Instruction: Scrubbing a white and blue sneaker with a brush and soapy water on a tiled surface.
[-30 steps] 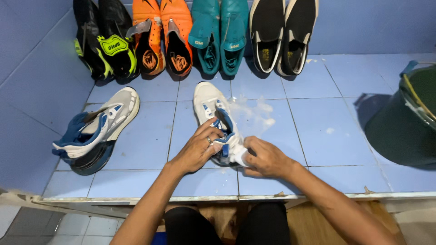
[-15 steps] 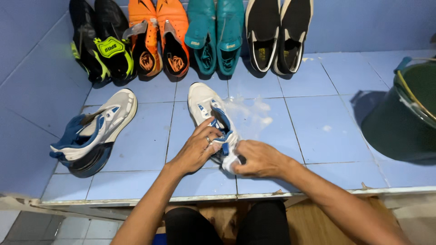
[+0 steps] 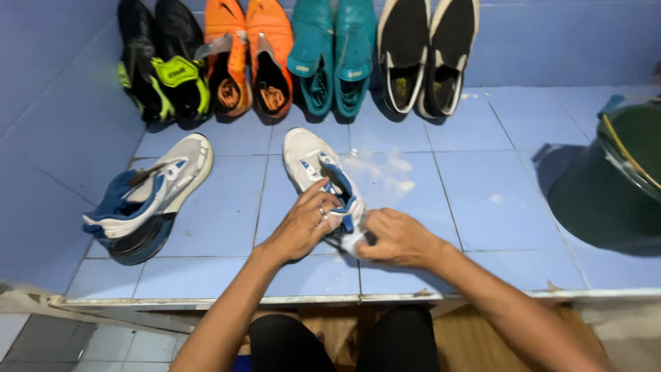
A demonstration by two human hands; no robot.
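While the left hand is now pressing over the tongue, the right hand is still clamping the heel of the white-and-blue sneaker lying on the tiled floor, suggesting ongoing scrubbing.

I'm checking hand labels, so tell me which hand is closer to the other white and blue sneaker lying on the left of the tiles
Left. The left hand grips the middle sneaker, on the side facing the lone sneaker. The right hand is at its heel, farther away.
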